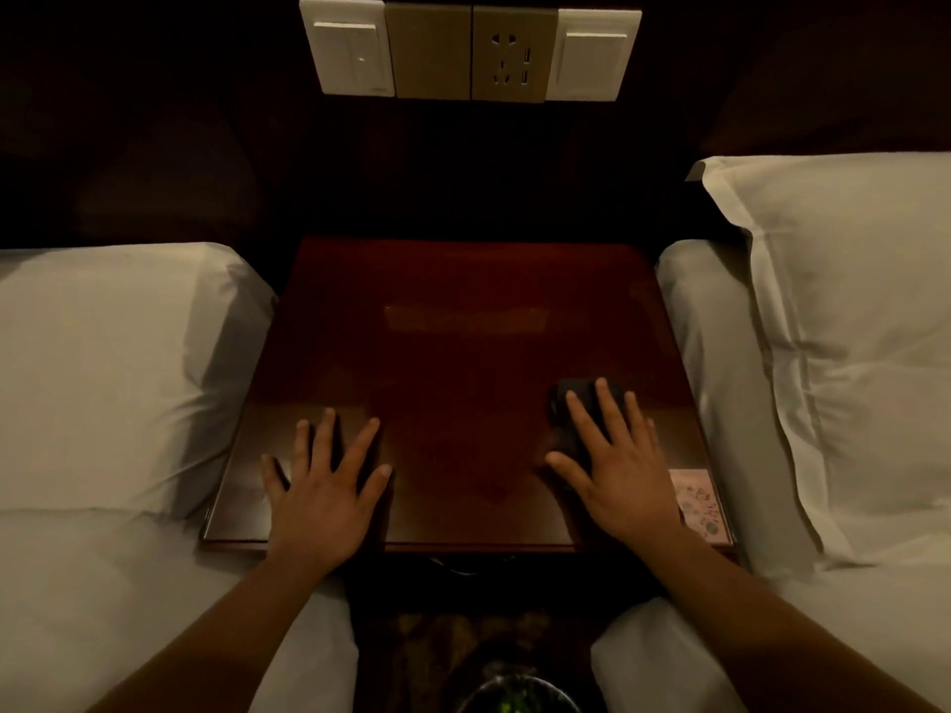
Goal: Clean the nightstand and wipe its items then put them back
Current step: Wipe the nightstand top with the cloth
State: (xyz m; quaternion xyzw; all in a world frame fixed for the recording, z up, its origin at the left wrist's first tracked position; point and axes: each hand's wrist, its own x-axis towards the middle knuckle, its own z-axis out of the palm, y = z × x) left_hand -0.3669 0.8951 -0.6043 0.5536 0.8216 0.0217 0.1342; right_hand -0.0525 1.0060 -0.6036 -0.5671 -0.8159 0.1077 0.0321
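The nightstand stands between two beds, and its dark glossy worktop carries almost nothing. A dark cloth lies at about 4 o'clock on it, and a pale pinkish card sits flat in the near corner at 5 o'clock. The right hand presses flat on the cloth, its grip open with the fingers straight and spread, closed round nothing. The left hand rests palm-down on the bare wood at 7 o'clock, its grip open as well, seemingly as a brace. Judging by this, the items have been taken off and the wiping of the top is the step in hand. How much of the surface is done cannot be told, though a faint reflection shows near the centre. The items themselves are not in view, so wiping them and setting them back appears to be left. The card bears small printed marks and round symbols, too small to read, and no brand name can be read anywhere. At 12 o'clock a wall panel holds two white switches and a socket plate. White bedding lies at 9 o'clock, and a pillow at 3 o'clock.
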